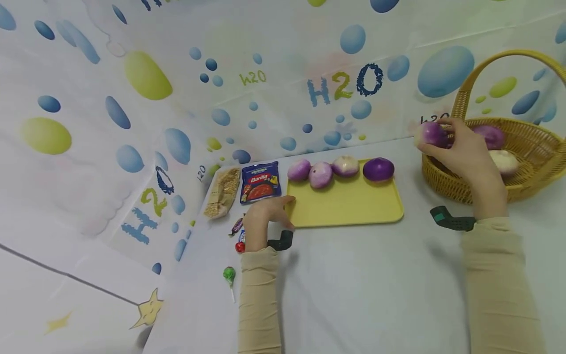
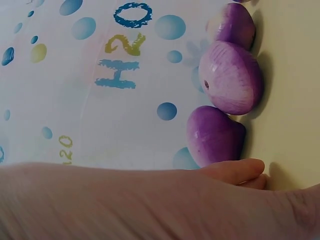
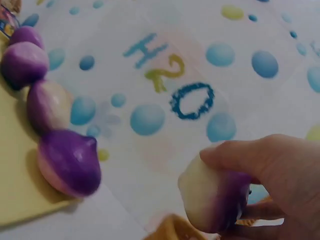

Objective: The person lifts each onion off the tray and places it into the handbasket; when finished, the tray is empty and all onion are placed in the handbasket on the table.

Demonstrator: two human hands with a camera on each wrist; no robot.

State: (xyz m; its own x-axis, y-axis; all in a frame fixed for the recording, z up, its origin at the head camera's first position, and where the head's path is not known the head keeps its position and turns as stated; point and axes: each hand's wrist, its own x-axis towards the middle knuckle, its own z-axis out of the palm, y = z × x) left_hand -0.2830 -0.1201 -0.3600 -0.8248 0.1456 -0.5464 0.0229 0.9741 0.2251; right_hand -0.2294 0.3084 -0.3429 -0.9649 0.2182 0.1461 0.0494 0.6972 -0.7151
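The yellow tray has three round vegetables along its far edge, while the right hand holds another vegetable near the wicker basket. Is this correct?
Not quite: the number is wrong. The head view shows four round vegetables, not three, along the far edge of the yellow tray. The right hand does hold another vegetable near the wicker basket.

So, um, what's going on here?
Someone's right grip holds a purple-and-white turnip by the left side of a wicker basket, where two more turnips lie. Four other turnips sit along the far edge of a yellow tray, and the left grip is at the tray's left end.
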